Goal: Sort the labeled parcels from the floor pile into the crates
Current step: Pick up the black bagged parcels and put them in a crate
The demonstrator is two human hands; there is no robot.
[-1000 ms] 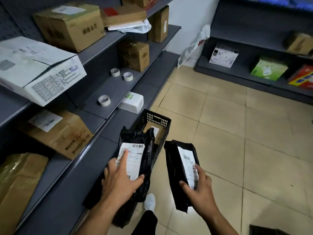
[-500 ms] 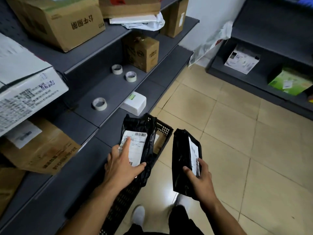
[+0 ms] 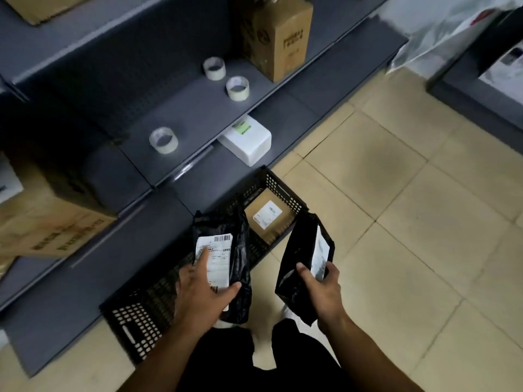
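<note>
The left hand (image 3: 203,290) grips a black parcel (image 3: 240,267), thumb and forefinger on its label, directly above the crate (image 3: 135,321). The crate lies along the bottom shelf's (image 3: 70,292) front edge, its long axis running away to the right. A brown box (image 3: 266,219) sits at its far end. The right hand (image 3: 322,292) pinches a second parcel (image 3: 300,250) upright, just right of the crate, over the floor (image 3: 396,250). The left hand looks nearer the drop.

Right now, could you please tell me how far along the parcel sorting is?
Done: one brown labelled box lies in the black crate. In hand: the left hand grips a black bag parcel over the crate, and the right hand grips a second black parcel beside it. Left: both need dropping in; the floor pile is out of view, so the remainder is unknown.
</note>
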